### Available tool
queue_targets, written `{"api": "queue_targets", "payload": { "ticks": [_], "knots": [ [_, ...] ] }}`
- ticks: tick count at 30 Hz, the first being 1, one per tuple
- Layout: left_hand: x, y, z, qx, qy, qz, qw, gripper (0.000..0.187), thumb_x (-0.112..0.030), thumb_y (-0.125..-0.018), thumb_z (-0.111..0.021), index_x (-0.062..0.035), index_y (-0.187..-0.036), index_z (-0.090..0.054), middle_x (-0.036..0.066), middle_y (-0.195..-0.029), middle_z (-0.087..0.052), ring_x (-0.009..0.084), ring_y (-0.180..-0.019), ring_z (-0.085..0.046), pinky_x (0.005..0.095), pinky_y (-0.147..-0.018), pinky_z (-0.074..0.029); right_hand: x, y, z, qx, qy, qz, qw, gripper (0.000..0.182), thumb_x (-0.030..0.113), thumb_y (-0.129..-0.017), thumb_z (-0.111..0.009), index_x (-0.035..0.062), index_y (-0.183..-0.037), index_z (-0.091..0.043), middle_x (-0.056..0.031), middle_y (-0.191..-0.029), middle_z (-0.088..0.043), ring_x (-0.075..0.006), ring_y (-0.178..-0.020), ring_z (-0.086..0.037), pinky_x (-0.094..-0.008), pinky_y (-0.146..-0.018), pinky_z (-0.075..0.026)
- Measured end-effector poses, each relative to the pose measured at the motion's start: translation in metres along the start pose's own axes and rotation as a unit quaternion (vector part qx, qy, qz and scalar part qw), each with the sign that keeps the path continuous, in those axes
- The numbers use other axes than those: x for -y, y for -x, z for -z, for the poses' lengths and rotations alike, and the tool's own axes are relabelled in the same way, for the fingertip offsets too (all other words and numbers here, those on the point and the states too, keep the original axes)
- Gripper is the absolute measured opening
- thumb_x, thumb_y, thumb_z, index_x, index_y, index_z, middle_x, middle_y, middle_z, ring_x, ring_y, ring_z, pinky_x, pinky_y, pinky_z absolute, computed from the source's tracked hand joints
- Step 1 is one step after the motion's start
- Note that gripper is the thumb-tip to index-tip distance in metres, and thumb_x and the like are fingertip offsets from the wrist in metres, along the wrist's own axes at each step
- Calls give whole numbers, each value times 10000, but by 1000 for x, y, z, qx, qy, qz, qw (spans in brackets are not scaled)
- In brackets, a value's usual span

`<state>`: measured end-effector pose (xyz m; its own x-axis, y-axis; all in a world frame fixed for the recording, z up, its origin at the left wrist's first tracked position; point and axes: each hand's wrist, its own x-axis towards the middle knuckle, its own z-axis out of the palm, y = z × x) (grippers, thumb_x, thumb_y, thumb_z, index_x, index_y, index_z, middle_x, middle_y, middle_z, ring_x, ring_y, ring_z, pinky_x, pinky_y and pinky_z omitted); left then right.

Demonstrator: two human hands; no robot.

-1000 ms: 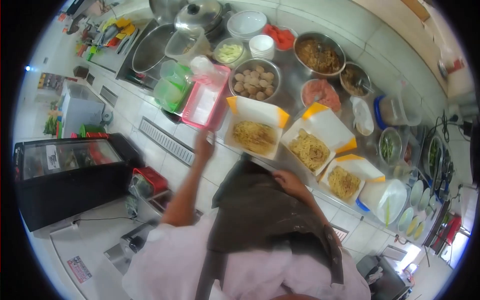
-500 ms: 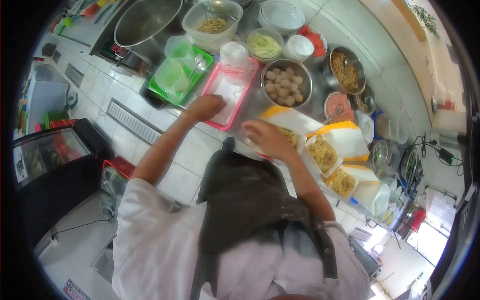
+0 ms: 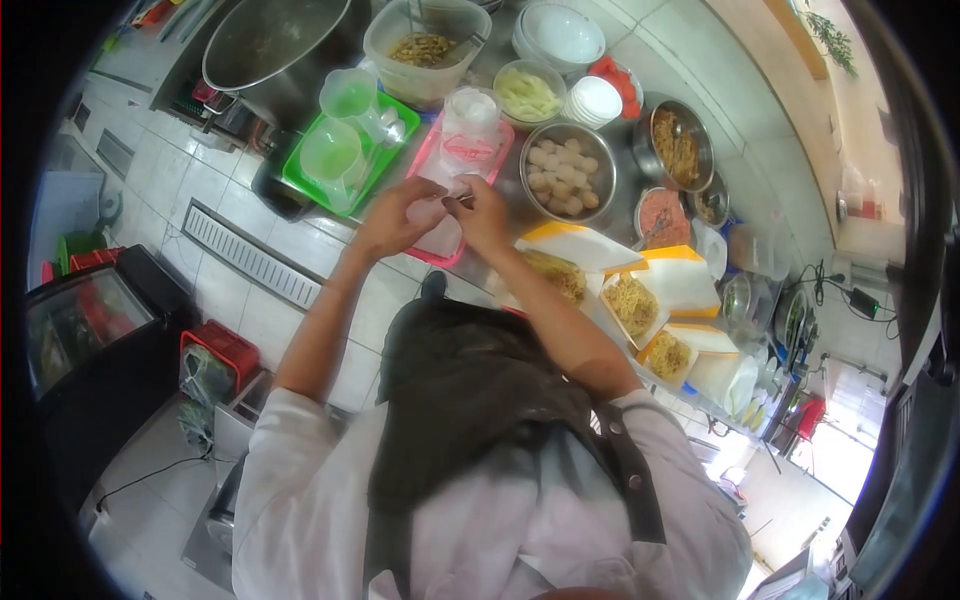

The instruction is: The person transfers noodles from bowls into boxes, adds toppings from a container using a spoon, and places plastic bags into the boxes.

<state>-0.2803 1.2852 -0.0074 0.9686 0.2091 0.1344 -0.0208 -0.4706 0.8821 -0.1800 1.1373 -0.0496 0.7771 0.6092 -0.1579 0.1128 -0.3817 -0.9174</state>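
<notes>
My left hand (image 3: pixel 397 217) and my right hand (image 3: pixel 480 214) meet above the near part of a pink tray (image 3: pixel 440 261). Between their pinched fingers is a thin, see-through plastic bag (image 3: pixel 428 211); its lower part hangs by my left palm. Further back in the tray stands a bundle of clear plastic bags (image 3: pixel 470 112) with pink string-like strips around it. To the left, a green tray (image 3: pixel 293 172) carries two clear measuring jugs (image 3: pixel 332 152) and metal ladles. A steel bowl of meatballs (image 3: pixel 570 168) stands right of the pink tray.
Open paper boxes of noodles (image 3: pixel 632 304) line the counter's near right edge. Behind are a tub of chopped food (image 3: pixel 420 50), a bowl of sliced greens (image 3: pixel 528 93), white bowls (image 3: pixel 560 35) and minced meat (image 3: pixel 662 217). A large pot (image 3: pixel 270 45) stands far left.
My right hand has moved from beside the noodle boxes to my left hand over the pink tray. A clear plastic bag now shows between them. The view has shifted slightly.
</notes>
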Motion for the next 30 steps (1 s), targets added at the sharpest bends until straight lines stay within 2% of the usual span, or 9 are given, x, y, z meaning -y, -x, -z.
{"api": "queue_targets", "payload": {
  "ticks": [2,4,6,8,10,14,17,26,30],
  "knots": [
    [-1,3,-1,-13,-30,-4,999,239,-90,-844,-643,-4,-1067,-635,130,-986,-658,277,-962,-629,335,-838,-484,-9,-2,1,14,-23,24,999,362,83,-807,-700,39,-1140,-563,-113,-817,-649,-193,-738,-652,-314,-663,-508],
    [5,-2,1,-1,-22,73,997,237,-117,-834,-684,-4,-1041,-660,116,-926,-680,269,-863,-657,327,-788,-505,-11,-3,2,16,-38,25,999,392,77,-807,-701,41,-1165,-544,-105,-802,-642,-182,-736,-651,-305,-656,-506],
    [7,-5,0,-21,-22,86,996,236,-102,-834,-688,1,-1044,-664,106,-900,-690,237,-817,-663,313,-756,-511,-6,-3,5,18,-55,26,998,423,71,-807,-702,44,-1191,-526,-96,-786,-635,-170,-735,-650,-296,-649,-503],
    [9,-7,2,-40,-24,99,994,235,-87,-833,-691,6,-1047,-668,95,-874,-700,206,-771,-669,299,-723,-517,0,-1,6,22,-109,1,994,500,58,-825,-688,44,-1252,-430,-88,-763,-618,-144,-734,-640,-267,-641,-497],
    [9,-11,5,-25,115,192,974,200,-44,-804,-718,16,-985,-656,69,-811,-686,125,-734,-645,271,-698,-521,8,1,6,14,-156,-23,987,531,40,-827,-683,45,-1266,-385,-91,-782,-620,-141,-741,-636,-256,-640,-495],
    [24,-11,-2,14,152,206,966,168,2,-786,-729,12,-915,-622,37,-774,-652,80,-731,-615,255,-697,-524,8,0,-4,5,-236,-14,972,580,-27,-819,-671,50,-1267,-310,-106,-854,-621,-141,-775,-626,-243,-654,-495],
    [37,-8,-9,35,263,194,945,192,17,-786,-729,2,-904,-579,23,-751,-626,89,-722,-607,249,-699,-526,10,-3,-5,2,-202,-38,979,626,-69,-800,-670,53,-1292,-303,-112,-901,-620,-148,-797,-625,-246,-691,-501],
    [36,-9,1,38,324,205,923,258,46,-820,-674,12,-1060,-588,73,-857,-680,122,-791,-647,267,-760,-524,7,-5,2,-9,-297,-64,953,669,-115,-806,-623,49,-1374,-312,-119,-911,-623,-146,-844,-624,-253,-734,-506],
    [40,-10,1,19,324,188,927,266,47,-844,-645,-10,-1094,-571,31,-872,-649,101,-826,-620,241,-768,-500,10,-2,11,0,-215,-32,976,676,-85,-797,-647,52,-1373,-320,-120,-896,-627,-161,-833,-636,-255,-743,-506]
  ]
}}
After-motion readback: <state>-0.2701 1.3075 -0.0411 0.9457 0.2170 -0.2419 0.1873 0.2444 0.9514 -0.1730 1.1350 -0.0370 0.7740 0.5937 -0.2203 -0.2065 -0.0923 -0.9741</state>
